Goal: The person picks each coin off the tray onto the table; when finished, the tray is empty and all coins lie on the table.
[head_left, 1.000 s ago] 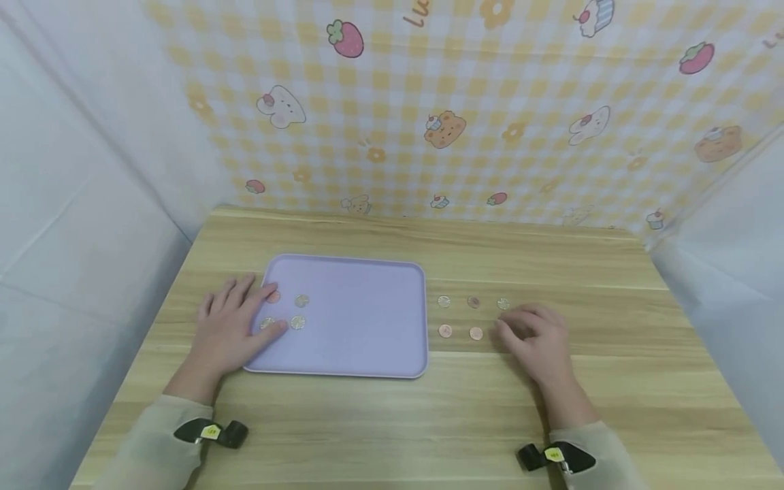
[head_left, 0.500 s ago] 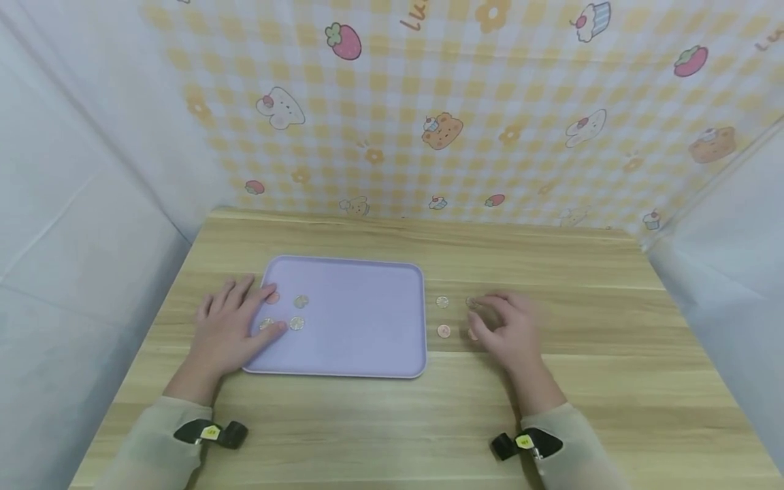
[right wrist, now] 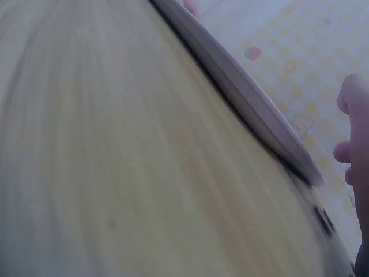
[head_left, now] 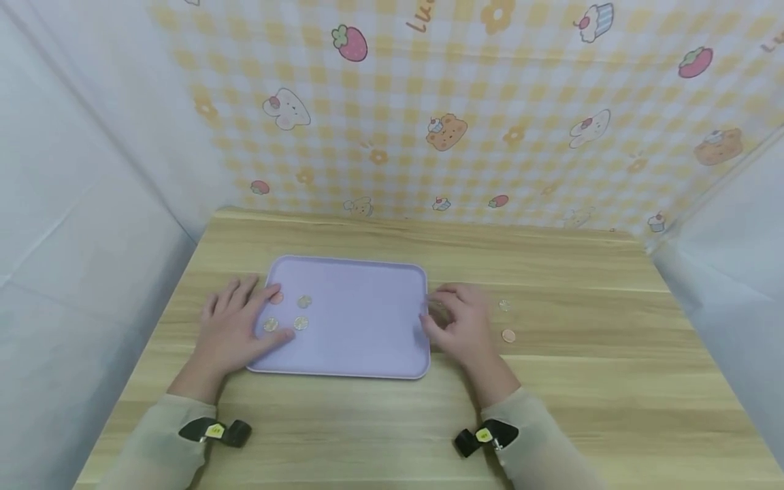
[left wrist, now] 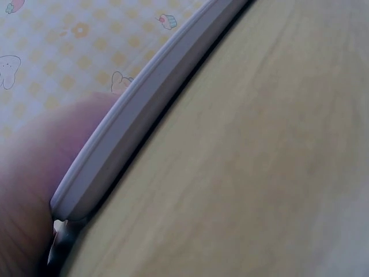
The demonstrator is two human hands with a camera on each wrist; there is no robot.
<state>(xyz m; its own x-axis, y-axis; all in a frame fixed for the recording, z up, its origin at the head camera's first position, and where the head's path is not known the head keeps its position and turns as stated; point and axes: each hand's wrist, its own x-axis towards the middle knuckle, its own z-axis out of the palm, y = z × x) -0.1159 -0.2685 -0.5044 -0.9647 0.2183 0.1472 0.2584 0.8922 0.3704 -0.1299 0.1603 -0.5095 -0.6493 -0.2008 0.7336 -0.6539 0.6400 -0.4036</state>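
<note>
A lilac tray [head_left: 361, 306] lies flat on the wooden table. My left hand [head_left: 226, 333] rests across its left edge, fingers spread, with index finger and thumb over the tray floor. Near those fingertips lie a copper coin [head_left: 278, 298] and several pale coins [head_left: 301, 323]. At the tray's right rim, my right hand [head_left: 462, 323] hovers low with thumb and forefinger curved apart, no coin showing between them. It covers the coins beside the rim. Right of it lie a pale coin [head_left: 504, 305] and a copper coin [head_left: 508, 335].
The wooden table [head_left: 588, 381] extends around the tray. Behind it hangs a yellow checked cloth [head_left: 392, 102] with cartoon prints, and white panels [head_left: 79, 204] stand at the sides. Each sleeve carries a small black wrist camera [head_left: 233, 433].
My right hand has moved left above the coin rows to the tray's right rim, uncovering a copper coin on the right. The left hand stays on the tray with little movement.
</note>
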